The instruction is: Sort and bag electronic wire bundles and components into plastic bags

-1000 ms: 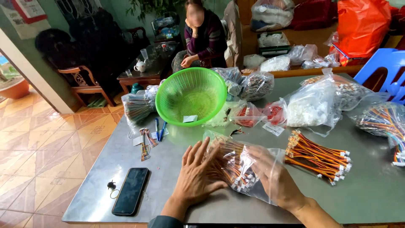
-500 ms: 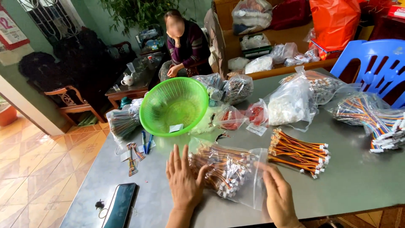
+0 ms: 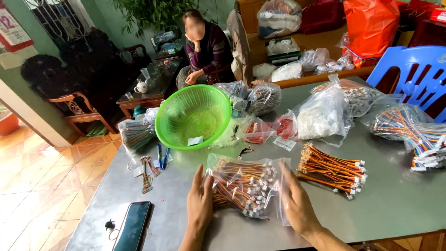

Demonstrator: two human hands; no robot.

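Clear bag of wires (image 3: 244, 186) between left hand (image 3: 200, 204) and right hand (image 3: 297, 204)

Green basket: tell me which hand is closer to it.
Left. The left hand lies flat on the left side of the bag of wires, just below the green basket. The right hand presses the bag's right side, farther off.

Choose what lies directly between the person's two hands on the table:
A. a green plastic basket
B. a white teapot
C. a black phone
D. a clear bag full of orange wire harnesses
D: the left hand and right hand press the sides of the clear bag of wire harnesses.
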